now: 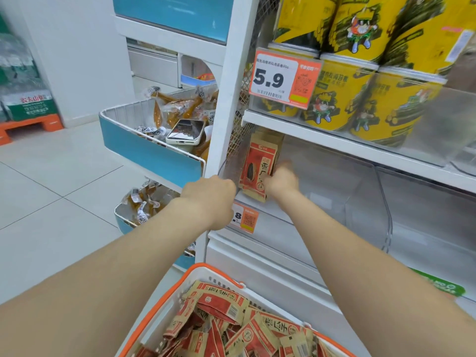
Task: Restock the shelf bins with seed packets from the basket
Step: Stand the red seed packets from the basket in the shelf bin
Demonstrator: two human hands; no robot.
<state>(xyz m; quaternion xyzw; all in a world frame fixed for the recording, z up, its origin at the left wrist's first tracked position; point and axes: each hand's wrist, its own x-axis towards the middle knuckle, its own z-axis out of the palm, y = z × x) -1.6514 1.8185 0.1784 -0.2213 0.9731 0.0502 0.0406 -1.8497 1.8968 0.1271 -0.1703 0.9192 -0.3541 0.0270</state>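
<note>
- Now the right hand (280, 182) is pinching seed packets (258, 166) upright in the bin (334, 179); the left hand (209, 195) is gripping its rim.
- Next, likely releasing and reaching back to the basket (177, 289).

A shop: price tag (283, 78) fronts a shelf (334, 143) of yellow snack tubs (342, 99).

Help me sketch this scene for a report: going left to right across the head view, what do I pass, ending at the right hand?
Water packs → blue bin → left hand → shelved packets → right hand.
</note>
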